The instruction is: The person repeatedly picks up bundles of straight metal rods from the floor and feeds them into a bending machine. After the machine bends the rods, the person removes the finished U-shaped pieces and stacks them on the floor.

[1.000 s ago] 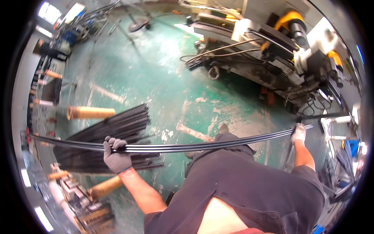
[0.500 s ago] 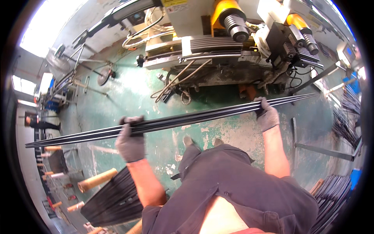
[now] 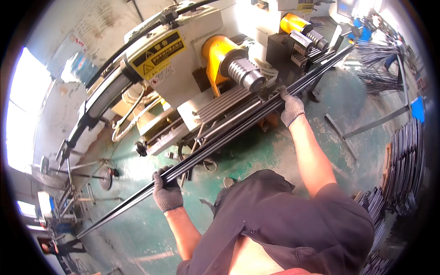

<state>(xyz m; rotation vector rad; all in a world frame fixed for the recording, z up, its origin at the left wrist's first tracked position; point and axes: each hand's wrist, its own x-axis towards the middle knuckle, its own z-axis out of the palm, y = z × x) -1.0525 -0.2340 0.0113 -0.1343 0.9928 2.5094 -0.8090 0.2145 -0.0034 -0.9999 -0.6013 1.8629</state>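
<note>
A bundle of long, thin black metal bars (image 3: 224, 142) runs slantwise across the view, low at the far left and high at the right. Around its left part my gloved left hand (image 3: 167, 190) is closed, fingers wrapped over the bars. My gloved right hand (image 3: 290, 106) grips the same bundle further along, near the machine. Behind the bars stands a machine with an orange housing (image 3: 215, 50) and a ribbed metal spindle (image 3: 247, 75). Part of the machine's grooved bed (image 3: 220, 110) shows just beyond the bundle. The bars hide its lower front.
A second orange unit (image 3: 293, 23) stands at the far right. Stacks of dark bars (image 3: 403, 169) lie at the right, near a metal frame (image 3: 376, 121). A fan (image 3: 106, 178) stands on the left, and another person (image 3: 64, 247) is at the far lower left.
The view has turned and come nearer the machine. The bundle has gone from almost level to steeply slanted, its right end raised toward the machine. Both hands still hold it.
</note>
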